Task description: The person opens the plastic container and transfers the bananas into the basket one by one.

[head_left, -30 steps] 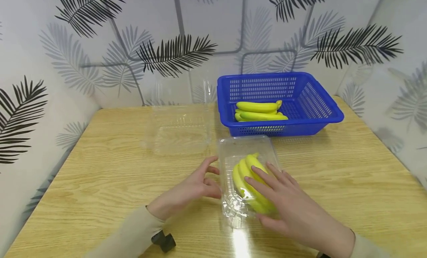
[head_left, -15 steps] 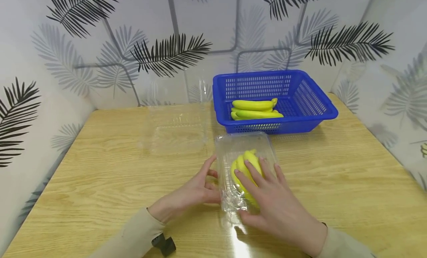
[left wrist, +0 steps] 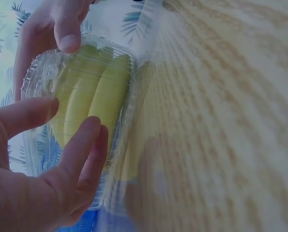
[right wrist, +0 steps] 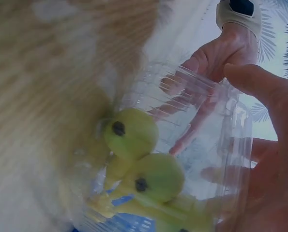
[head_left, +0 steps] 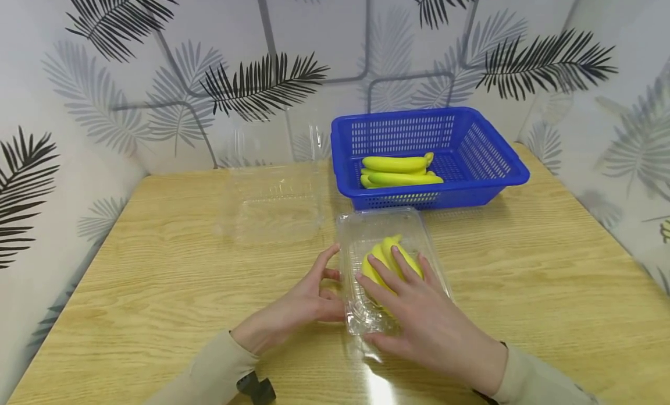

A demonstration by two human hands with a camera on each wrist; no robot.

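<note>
A clear plastic clamshell box (head_left: 384, 219) stands on the table with a bunch of yellow bananas (head_left: 388, 255) inside. My right hand (head_left: 421, 320) lies spread over the top of the box, its thumb by the near edge. Along the box's left side, my left hand (head_left: 298, 303) touches the wall with extended fingers. The left wrist view shows the bananas (left wrist: 83, 94) through that ribbed wall. Rounded banana ends (right wrist: 156, 176) with dark tips appear in the right wrist view. Part of the bunch is hidden under my right hand.
A blue slotted basket (head_left: 492, 187) stands behind the box, holding more bananas (head_left: 403, 178). To its left is another clear clamshell box (head_left: 280, 219), its lid raised against the patterned wall. Light wood tabletop (head_left: 173, 265) extends to both sides.
My right hand has shifted left across the top of the box. My left hand stays beside the box's left wall. The head view has shifted slightly.
</note>
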